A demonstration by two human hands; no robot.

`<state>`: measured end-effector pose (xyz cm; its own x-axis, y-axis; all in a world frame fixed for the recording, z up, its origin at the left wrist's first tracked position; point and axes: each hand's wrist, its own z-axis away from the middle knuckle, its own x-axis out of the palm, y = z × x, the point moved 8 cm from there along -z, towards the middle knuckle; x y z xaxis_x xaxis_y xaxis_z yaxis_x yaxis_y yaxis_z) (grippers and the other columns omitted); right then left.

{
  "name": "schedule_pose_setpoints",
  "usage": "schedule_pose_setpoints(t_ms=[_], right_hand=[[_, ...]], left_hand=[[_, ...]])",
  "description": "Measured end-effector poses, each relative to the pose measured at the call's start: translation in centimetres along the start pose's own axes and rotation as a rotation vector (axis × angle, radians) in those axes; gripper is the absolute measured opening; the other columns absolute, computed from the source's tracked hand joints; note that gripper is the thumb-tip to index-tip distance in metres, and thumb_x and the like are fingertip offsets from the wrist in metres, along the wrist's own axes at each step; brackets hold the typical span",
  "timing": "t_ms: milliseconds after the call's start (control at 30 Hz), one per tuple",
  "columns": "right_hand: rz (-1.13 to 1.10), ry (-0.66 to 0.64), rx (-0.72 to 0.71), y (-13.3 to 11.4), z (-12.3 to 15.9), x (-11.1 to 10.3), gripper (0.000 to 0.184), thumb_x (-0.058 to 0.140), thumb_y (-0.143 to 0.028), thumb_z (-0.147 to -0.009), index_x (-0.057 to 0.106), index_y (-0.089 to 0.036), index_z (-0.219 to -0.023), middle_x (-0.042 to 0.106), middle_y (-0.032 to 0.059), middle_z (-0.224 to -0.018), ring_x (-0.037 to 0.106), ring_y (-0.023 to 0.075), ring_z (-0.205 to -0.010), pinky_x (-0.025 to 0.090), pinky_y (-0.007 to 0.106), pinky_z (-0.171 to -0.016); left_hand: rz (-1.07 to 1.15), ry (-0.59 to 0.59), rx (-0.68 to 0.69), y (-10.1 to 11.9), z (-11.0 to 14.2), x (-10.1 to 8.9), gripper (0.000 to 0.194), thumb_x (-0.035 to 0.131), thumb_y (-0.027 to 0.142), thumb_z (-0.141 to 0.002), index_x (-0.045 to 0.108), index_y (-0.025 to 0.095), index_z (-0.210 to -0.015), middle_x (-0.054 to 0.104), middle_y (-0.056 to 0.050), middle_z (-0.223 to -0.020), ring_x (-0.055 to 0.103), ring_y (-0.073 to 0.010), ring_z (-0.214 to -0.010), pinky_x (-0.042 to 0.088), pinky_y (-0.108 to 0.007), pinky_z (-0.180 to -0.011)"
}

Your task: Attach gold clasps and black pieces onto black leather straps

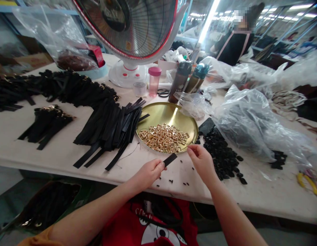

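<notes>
My left hand [151,172] pinches a short flat black strap [170,159] between thumb and fingers, its free end pointing up and right. At the right front rim of a round gold tray [171,112], my right hand [201,161] has its thumb and fingertips drawn together. Whatever they hold, if anything, is too small or hidden to tell. Small gold metal buckles [165,138] lie heaped in the front half of the tray. To the left is a pile of loose black straps [107,126]. Small black rounded pieces [220,150] are heaped beyond my right hand.
A large fan [130,27] stands behind the tray, near a pink cup [154,82] and two dark bottles [180,82]. Clear plastic bags [250,119] cover the right side. Yellow-handled scissors [308,182] lie far right. Bundled straps with gold fittings [45,124] lie left. Another person [234,44] is behind.
</notes>
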<state>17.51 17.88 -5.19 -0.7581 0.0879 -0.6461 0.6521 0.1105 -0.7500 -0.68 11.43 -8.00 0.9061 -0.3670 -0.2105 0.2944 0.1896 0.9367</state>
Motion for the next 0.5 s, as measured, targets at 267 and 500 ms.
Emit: schedule_pose_setpoints(t_ms=[267, 500], right_hand=[[0.475, -0.158, -0.034, 2.3, -7.6, 2.4, 0.012, 0.063, -0.027, -0.063, 0.057, -0.017, -0.068, 0.055, 0.0046, -0.072, 0.051, 0.0179, -0.064, 0.035, 0.03, -0.06], [-0.053, -0.094, 0.036, 0.0, -2.7, 1.5, 0.016, 0.055, -0.029, -0.072, 0.055, -0.018, -0.083, 0.052, -0.0019, -0.063, 0.048, 0.0122, -0.058, 0.038, 0.025, -0.055]], left_hand=[[0.093, -0.039, -0.07, -0.7, -0.3, 0.4, 0.03, 0.036, 0.04, -0.083, 0.05, 0.015, -0.08, 0.036, 0.007, -0.049, 0.032, -0.0079, -0.045, 0.026, -0.018, -0.044], [0.104, 0.006, -0.004, 0.6, 0.2, -0.3, 0.026, 0.037, 0.038, -0.082, 0.05, 0.015, -0.078, 0.039, 0.007, -0.049, 0.034, -0.0068, -0.043, 0.028, -0.017, -0.043]])
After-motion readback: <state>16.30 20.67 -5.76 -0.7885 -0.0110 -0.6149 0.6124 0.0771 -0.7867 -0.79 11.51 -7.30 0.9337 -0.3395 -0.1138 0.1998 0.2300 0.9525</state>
